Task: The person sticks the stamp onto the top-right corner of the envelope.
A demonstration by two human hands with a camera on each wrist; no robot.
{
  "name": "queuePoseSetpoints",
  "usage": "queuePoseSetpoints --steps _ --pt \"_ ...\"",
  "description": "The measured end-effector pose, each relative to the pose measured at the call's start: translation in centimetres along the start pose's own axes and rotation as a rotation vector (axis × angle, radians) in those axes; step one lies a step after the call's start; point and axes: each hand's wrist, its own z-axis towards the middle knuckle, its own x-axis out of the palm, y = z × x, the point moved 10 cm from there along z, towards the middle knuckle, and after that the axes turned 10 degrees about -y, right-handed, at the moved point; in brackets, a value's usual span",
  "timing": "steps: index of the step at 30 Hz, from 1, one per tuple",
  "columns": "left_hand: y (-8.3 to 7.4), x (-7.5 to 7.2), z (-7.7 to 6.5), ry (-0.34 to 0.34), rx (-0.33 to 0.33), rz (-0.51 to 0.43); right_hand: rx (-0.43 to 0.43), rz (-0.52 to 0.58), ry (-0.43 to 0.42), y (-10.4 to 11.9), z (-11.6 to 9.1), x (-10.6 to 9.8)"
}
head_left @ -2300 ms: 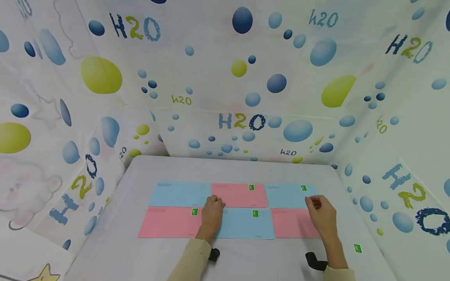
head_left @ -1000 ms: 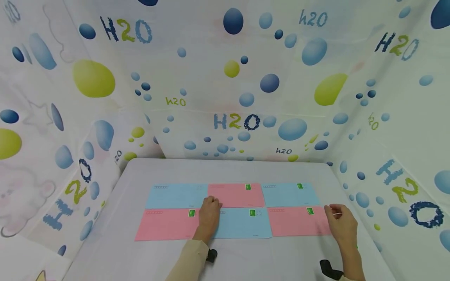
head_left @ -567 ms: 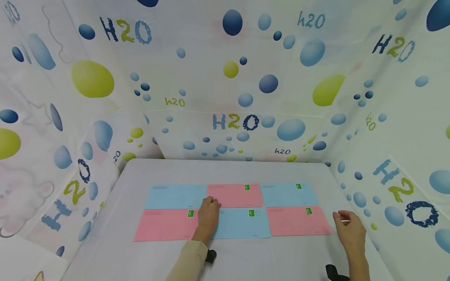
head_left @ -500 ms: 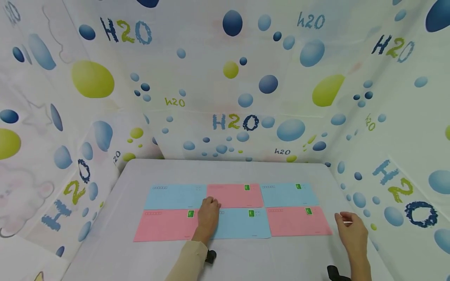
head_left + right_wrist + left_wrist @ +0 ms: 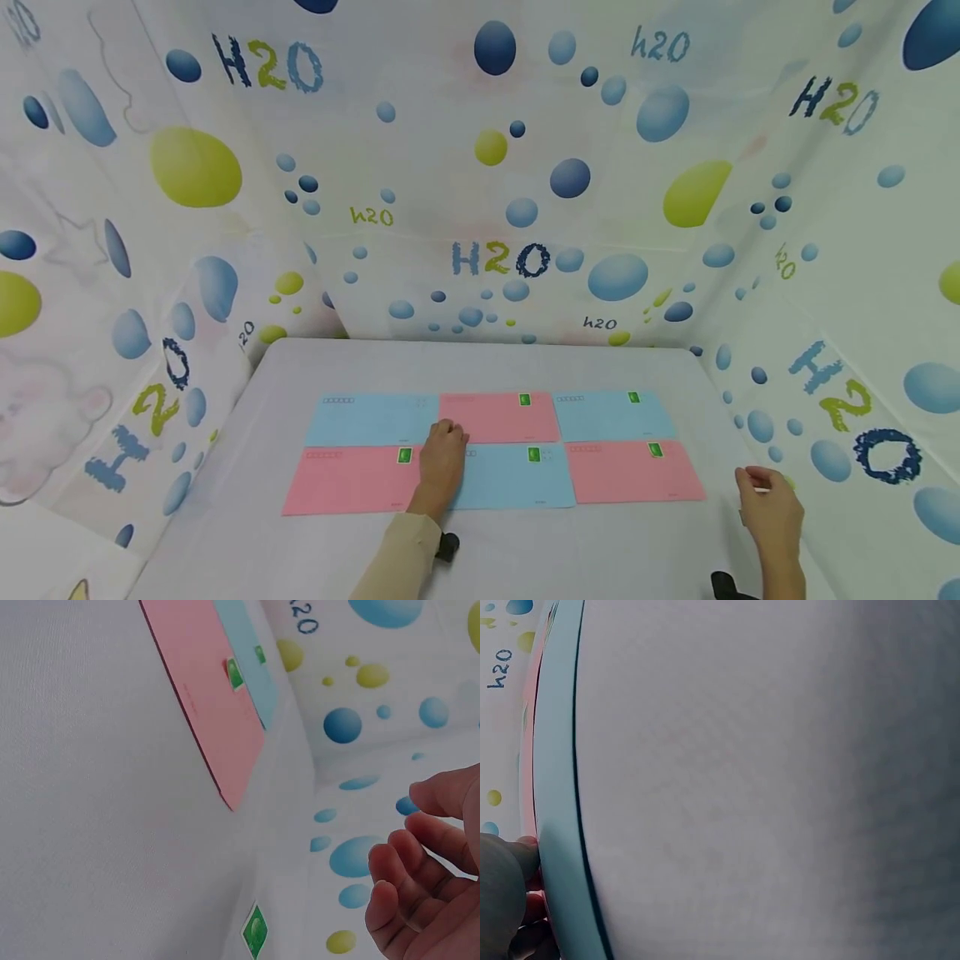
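Envelopes lie flat in two rows, pink alternating with blue. My left hand (image 5: 441,462) rests where the lower-left pink envelope (image 5: 345,483), lower-middle blue envelope (image 5: 517,483) and upper-middle pink envelope (image 5: 498,421) meet; its fingertips are partly hidden. Off to the right, my right hand (image 5: 772,504) is raised with loosely bent fingers and nothing visible in them. In the right wrist view a loose green stamp (image 5: 256,931) lies on the table near that hand; the head view hides it. The lower-right pink envelope (image 5: 633,479) bears a green stamp (image 5: 656,450).
The upper-left blue envelope (image 5: 367,421) shows only printed marks. On the upper-right blue envelope (image 5: 611,421) sits another green stamp (image 5: 633,397). A white cloth covers the table (image 5: 570,558); patterned fabric walls (image 5: 420,167) enclose its back and sides.
My right hand has withdrawn from the lower-right pink envelope, moving right and toward the near edge, which uncovers the stamp there. The left hand stays on the envelopes. The head view has shifted slightly.
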Motion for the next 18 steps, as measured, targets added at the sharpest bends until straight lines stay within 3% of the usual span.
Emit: queuePoseSetpoints --steps 18 --pt "-0.1 0.0 -0.1 0.029 -0.01 0.022 0.168 -0.025 0.076 -4.7 0.8 1.3"
